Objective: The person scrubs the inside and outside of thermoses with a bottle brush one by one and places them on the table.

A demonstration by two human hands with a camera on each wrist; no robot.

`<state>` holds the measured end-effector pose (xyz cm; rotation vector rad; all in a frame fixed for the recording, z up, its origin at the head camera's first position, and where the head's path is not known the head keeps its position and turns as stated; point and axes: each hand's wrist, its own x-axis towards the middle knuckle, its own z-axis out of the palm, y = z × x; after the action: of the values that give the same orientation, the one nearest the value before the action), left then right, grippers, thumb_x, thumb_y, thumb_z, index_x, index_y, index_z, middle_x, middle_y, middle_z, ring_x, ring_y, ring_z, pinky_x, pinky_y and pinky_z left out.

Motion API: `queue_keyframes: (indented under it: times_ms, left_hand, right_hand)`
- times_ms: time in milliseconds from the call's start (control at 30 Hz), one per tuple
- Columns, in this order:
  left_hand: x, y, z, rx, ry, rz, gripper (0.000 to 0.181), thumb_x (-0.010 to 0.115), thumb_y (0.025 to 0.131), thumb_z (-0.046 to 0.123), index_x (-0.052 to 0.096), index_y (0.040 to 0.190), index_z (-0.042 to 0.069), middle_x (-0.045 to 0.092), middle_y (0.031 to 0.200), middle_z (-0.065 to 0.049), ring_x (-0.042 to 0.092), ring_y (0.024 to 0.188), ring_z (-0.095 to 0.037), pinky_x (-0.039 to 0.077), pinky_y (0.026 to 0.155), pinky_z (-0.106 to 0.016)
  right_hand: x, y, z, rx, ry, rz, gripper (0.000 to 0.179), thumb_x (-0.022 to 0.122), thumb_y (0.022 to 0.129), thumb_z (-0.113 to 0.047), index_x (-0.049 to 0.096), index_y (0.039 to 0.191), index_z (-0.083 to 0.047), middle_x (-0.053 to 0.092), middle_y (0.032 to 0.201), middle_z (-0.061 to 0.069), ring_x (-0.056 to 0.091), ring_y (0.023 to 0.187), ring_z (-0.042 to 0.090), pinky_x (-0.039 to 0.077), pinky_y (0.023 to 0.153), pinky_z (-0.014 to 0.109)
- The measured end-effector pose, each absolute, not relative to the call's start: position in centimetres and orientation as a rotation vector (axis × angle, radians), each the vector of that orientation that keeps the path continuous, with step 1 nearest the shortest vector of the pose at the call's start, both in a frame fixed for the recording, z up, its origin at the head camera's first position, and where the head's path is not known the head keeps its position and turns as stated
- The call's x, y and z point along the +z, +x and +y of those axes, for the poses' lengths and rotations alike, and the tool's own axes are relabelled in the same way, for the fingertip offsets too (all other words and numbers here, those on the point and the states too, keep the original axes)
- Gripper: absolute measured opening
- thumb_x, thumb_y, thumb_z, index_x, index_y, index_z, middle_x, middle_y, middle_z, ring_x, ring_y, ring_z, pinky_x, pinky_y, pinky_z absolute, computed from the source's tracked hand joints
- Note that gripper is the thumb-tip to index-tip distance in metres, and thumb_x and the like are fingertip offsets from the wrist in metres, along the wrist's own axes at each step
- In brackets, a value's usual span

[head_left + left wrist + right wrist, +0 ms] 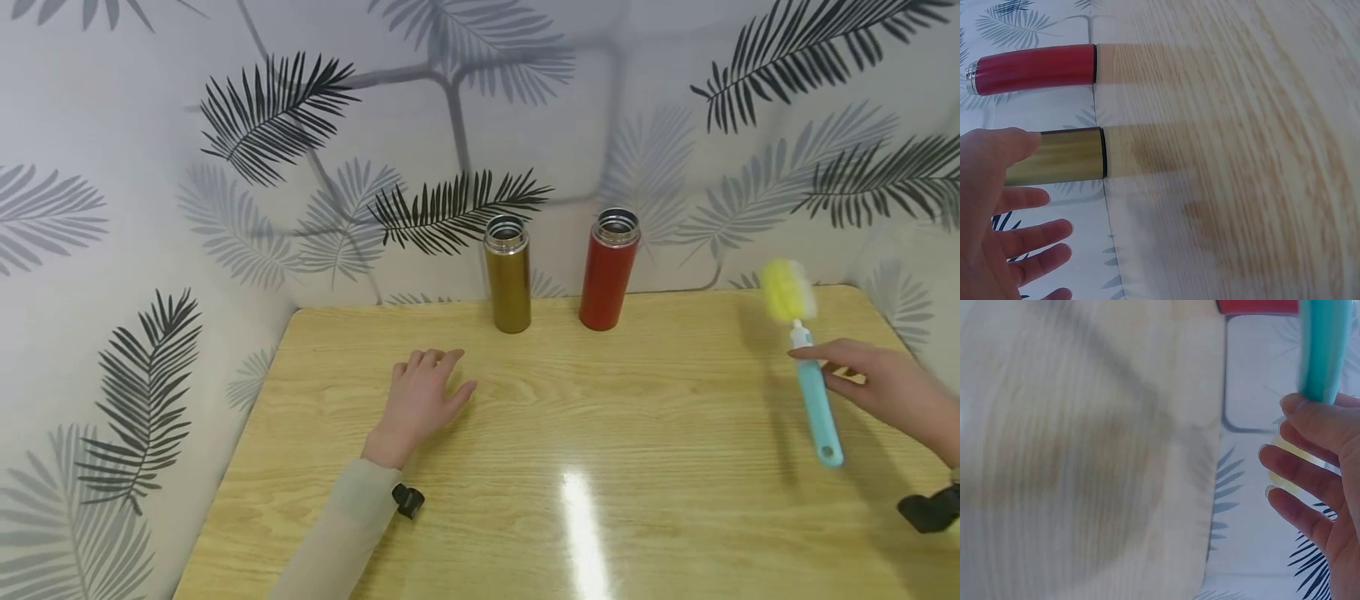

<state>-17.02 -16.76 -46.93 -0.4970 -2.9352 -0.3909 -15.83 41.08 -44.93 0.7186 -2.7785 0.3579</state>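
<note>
In the head view my right hand (877, 379) pinches a bottle brush by its turquoise handle (817, 408), above the right side of the table. The yellow and white sponge head (787, 290) points up toward the wall and looks blurred. In the right wrist view the thumb and index finger grip the handle (1324, 350), with the other fingers spread. My left hand (423, 400) is over the left part of the table, fingers loosely bent, holding nothing. Nearest to it stands a gold thermos bottle (510, 287), upright and lidless. A red thermos bottle (607, 279) stands lidless to its right.
The wooden table (525, 417) meets a wall (315, 208) covered with leaf-patterned paper behind the bottles. Both bottles stand near the table's back edge. Light glares off the table's front middle.
</note>
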Motion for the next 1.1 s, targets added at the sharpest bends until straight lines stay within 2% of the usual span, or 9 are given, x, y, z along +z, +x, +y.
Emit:
queue_keyframes:
  times_ms: [133,300,400,500,600,833,933,1033,1100]
  left_hand:
    - [-46.8,-17.0,-16.7,-0.387,-0.501,-2.936,0.054,0.067,0.101,0.044,0.059,0.145,0.013,0.065,0.131,-0.016,0.056,0.119,-0.038,0.045,0.093,-0.055]
    - [-46.5,-17.3,-16.3,-0.349,-0.527,-2.945,0.053,0.068,0.102,0.040,0.058,0.146,0.013,0.064,0.133,-0.015,0.057,0.120,-0.037,0.045,0.093,-0.054]
    - [-46.4,-17.5,-16.1,-0.344,-0.530,-2.946,0.052,0.067,0.103,0.039,0.058,0.146,0.013,0.065,0.133,-0.014,0.057,0.119,-0.036,0.046,0.092,-0.054]
    - [-46.1,-17.6,-16.0,-0.340,-0.519,-2.937,0.051,0.066,0.103,0.039,0.058,0.146,0.013,0.066,0.130,-0.014,0.058,0.115,-0.035,0.048,0.091,-0.054]
    - [-45.9,-17.6,-15.9,-0.339,-0.520,-2.925,0.052,0.068,0.102,0.038,0.058,0.146,0.012,0.067,0.126,-0.015,0.059,0.112,-0.036,0.049,0.089,-0.053]
    - [-45.8,-18.0,-15.7,-0.348,-0.531,-2.915,0.053,0.070,0.101,0.036,0.058,0.146,0.011,0.066,0.126,-0.016,0.057,0.111,-0.036,0.049,0.087,-0.052]
    - [-45.9,-18.4,-15.5,-0.359,-0.509,-2.909,0.053,0.069,0.101,0.037,0.058,0.146,0.012,0.064,0.128,-0.015,0.055,0.113,-0.035,0.049,0.088,-0.051]
    - [-46.0,-18.8,-15.4,-0.404,-0.483,-2.899,0.053,0.069,0.101,0.040,0.058,0.146,0.013,0.064,0.130,-0.014,0.055,0.116,-0.035,0.048,0.090,-0.051]
    - [-46.1,-19.2,-15.2,-0.436,-0.468,-2.896,0.055,0.067,0.101,0.044,0.058,0.146,0.014,0.063,0.132,-0.014,0.055,0.120,-0.035,0.046,0.094,-0.052]
  right_hand:
    - [-43.9,-15.6,40.4,0.434,0.702,-2.737,0.056,0.082,0.071,0.021,0.072,0.121,-0.004,0.072,0.113,0.006,0.064,0.078,0.007,0.052,0.063,0.018]
    - [-43.2,-15.2,39.5,0.525,0.624,-2.716,0.054,0.077,0.080,0.019,0.071,0.128,-0.006,0.074,0.116,0.010,0.059,0.082,-0.009,0.044,0.060,0.010]
    - [-42.9,-14.9,38.8,0.672,0.569,-2.705,0.051,0.071,0.089,0.015,0.069,0.134,-0.007,0.073,0.115,-0.010,0.058,0.085,-0.015,0.046,0.061,0.009]
    - [-42.5,-14.7,37.9,0.879,0.511,-2.691,0.045,0.066,0.098,0.006,0.066,0.140,-0.010,0.059,0.116,-0.035,0.056,0.088,-0.020,0.046,0.069,0.005]
    - [-41.9,-14.6,37.0,1.002,0.473,-2.680,0.039,0.060,0.105,-0.003,0.063,0.143,-0.010,0.056,0.115,-0.041,0.060,0.085,-0.014,0.045,0.072,0.006]
    - [-40.4,-14.9,35.2,1.192,0.208,-2.637,0.029,0.062,0.106,-0.021,0.071,0.131,-0.008,0.070,0.087,-0.018,0.060,0.076,-0.001,0.043,0.068,0.011]
    - [-40.1,-14.8,34.9,1.244,0.064,-2.613,0.031,0.064,0.105,-0.031,0.072,0.127,-0.011,0.064,0.081,-0.010,0.051,0.073,0.005,0.038,0.062,0.018]
    - [-39.8,-14.8,34.5,1.259,0.039,-2.580,0.031,0.065,0.105,-0.031,0.072,0.125,-0.009,0.059,0.088,-0.012,0.047,0.075,0.007,0.036,0.060,0.022]
    - [-39.7,-14.8,34.2,1.263,0.033,-2.558,0.032,0.065,0.104,-0.029,0.071,0.127,-0.007,0.059,0.095,-0.018,0.051,0.083,0.003,0.040,0.066,0.016]
